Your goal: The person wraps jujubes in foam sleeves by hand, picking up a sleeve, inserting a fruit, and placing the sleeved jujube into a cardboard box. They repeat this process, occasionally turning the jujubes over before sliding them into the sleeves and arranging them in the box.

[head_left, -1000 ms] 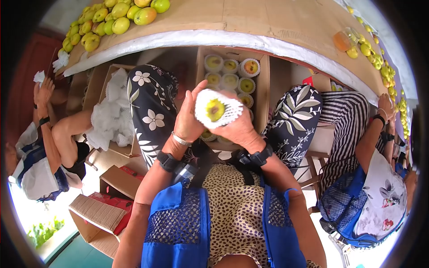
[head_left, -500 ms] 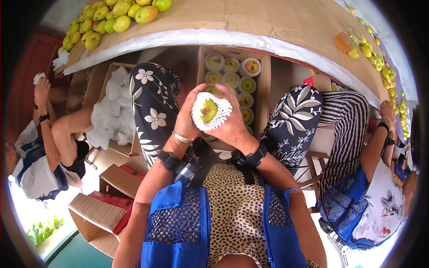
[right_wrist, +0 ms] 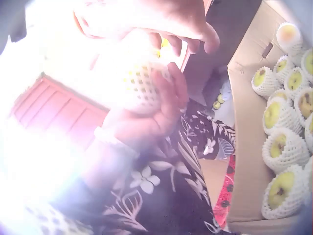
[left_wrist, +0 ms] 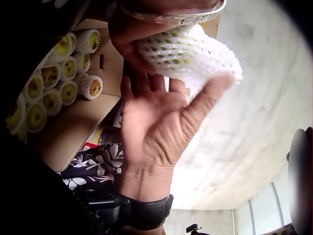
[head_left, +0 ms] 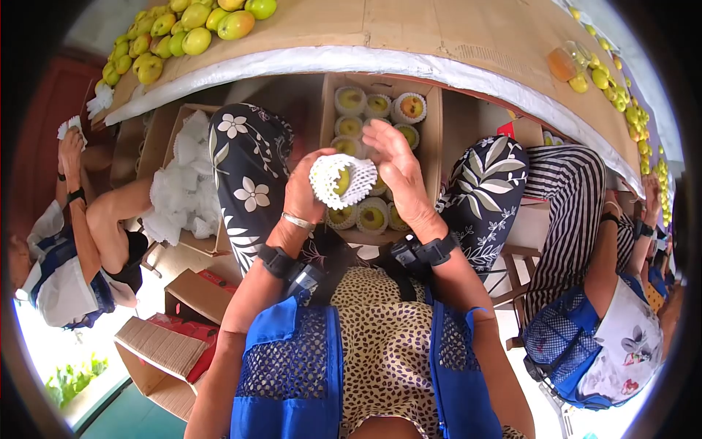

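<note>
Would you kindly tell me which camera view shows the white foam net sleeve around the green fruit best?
The left wrist view: the white foam net sleeve fills the frame close up, its mesh sharp, gripped by the left hand. The head view shows it whole but small. The right wrist view shows it washed out by glare.

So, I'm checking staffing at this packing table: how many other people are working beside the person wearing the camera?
2: one person on the left, seated by the box of white foam nets, and one person in striped trousers on the right. More may be outside the frame.
</note>
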The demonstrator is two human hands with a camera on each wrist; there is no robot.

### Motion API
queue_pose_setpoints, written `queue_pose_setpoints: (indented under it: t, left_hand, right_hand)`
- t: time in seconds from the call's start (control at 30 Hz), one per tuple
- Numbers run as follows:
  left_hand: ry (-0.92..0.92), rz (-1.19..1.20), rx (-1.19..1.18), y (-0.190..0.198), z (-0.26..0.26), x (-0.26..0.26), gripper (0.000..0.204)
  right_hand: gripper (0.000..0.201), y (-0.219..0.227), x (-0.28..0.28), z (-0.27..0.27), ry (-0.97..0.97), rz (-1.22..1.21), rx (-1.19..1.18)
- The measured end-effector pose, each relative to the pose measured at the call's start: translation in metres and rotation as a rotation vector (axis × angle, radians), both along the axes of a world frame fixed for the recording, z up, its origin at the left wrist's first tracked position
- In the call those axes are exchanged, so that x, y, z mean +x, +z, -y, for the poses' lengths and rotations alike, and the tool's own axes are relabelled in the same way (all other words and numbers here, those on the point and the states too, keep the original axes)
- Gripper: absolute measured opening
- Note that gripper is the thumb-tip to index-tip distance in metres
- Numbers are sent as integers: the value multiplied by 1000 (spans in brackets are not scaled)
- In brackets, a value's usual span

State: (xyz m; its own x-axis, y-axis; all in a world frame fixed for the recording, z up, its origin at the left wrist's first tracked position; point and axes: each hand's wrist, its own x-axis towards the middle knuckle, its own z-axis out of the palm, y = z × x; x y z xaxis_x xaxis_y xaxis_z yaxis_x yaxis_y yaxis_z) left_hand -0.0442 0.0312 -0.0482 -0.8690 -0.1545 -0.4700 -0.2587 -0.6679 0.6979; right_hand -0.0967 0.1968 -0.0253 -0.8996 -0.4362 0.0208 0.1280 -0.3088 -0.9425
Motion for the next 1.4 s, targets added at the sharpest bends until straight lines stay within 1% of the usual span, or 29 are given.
queue_pose_setpoints:
  t: [0.07,0.1,0.17,0.27,0.3,0.4,0.43,0.53,0.63,0.73,0.8,0.87,0.9,0.93,0.97,1.0,1.1,1.13,1.17,1.2,1.23,1.27,1.33,1.4]
  left_hand:
    - [-60,-76,-155,3,-3,1,34]
    - [-88,-113,-231,6,-4,3,32]
    - [-91,-87,-244,7,-6,3,30]
    - [-88,-20,-101,5,-6,2,31]
    - [-92,-21,-74,2,-7,2,32]
    - [-133,26,-73,1,-7,1,34]
    - [-76,106,107,4,-11,1,34]
    - [-50,147,123,-16,-5,3,33]
    - [-26,140,166,-32,0,8,28]
    - [-23,133,190,-45,5,10,25]
    - [-70,-13,-149,-77,16,15,24]
    - [-183,-125,-625,-64,14,17,21]
    - [-273,-166,-933,-18,6,16,22]
    - [-363,-207,-1240,6,0,15,24]
    - [-281,-209,-861,-22,4,14,26]
    - [-286,-186,-899,-33,5,14,25]
    - [-291,-96,-999,-26,3,13,25]
    - [-211,-71,-790,-28,3,12,24]
    - [-135,-47,-578,-32,4,11,23]
    - [-59,-21,-368,-35,4,8,23]
    - [51,34,105,-17,3,1,25]
    - [56,43,107,-8,1,-1,27]
    - [68,59,109,1,-2,-2,32]
    - [60,15,88,-8,1,-1,30]
  right_hand:
    - [48,-2,0,0,107,-109,220]
    - [44,-4,1,1,117,-58,236]
    - [37,-8,5,3,145,48,264]
    - [30,-9,6,7,102,-159,356]
    - [22,-13,9,11,18,-185,377]
    - [18,-10,14,14,-66,-349,536]
    - [15,-12,16,18,-126,-416,531]
    - [17,-11,16,21,-195,-577,536]
    - [17,-10,16,21,-161,-647,633]
    - [19,-6,16,21,-163,-662,566]
    - [21,-7,14,20,-133,-629,542]
    - [21,-5,13,19,-113,-629,526]
    - [22,-2,12,17,-110,-643,520]
    - [22,1,12,16,-106,-658,514]
    - [22,1,11,13,-116,-650,520]
    - [22,0,10,11,-123,-643,523]
    - [26,-4,10,15,-98,-578,537]
    - [27,-4,10,14,-86,-548,549]
    - [26,-3,10,13,-55,-372,529]
    - [26,0,9,11,-117,-380,503]
    - [27,4,5,8,-175,-388,472]
    - [27,5,3,7,-230,-394,439]
    - [28,1,-2,-1,-154,-560,457]
    - [27,-3,-2,-3,-74,-718,479]
